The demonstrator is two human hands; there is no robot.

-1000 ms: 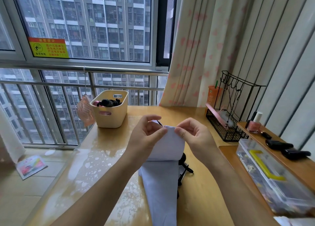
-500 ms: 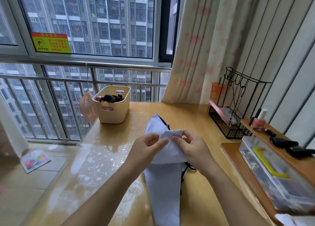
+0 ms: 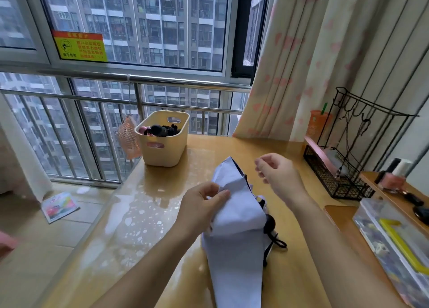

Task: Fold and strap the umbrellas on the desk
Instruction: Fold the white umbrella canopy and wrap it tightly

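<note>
One umbrella (image 3: 234, 249) on desk (image 3: 144, 215), near end cut off, black parts half hidden under fabric. Long axis near-to-far, peak just beyond left hand (image 3: 204, 205) pinching its fabric; right hand (image 3: 278, 175) loosely curled, empty.

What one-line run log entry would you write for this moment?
step: folding | left grip: pinches umbrella fabric | right grip: empty, above fabric | umbrella: lying on desk, canopy loose, unstrapped

Umbrella (image 3: 234, 238) on desk (image 3: 162, 215) recorded as pale lilac-white with black edging, desk noted as glossy honey-yellow, basket (image 3: 162, 152) at desk's far left cream, curtain (image 3: 290, 64) behind desk cream patterned with pink hearts, wire rack (image 3: 343, 182) at desk's right black, cup (image 3: 318, 125) at desk's far right orange.
</note>
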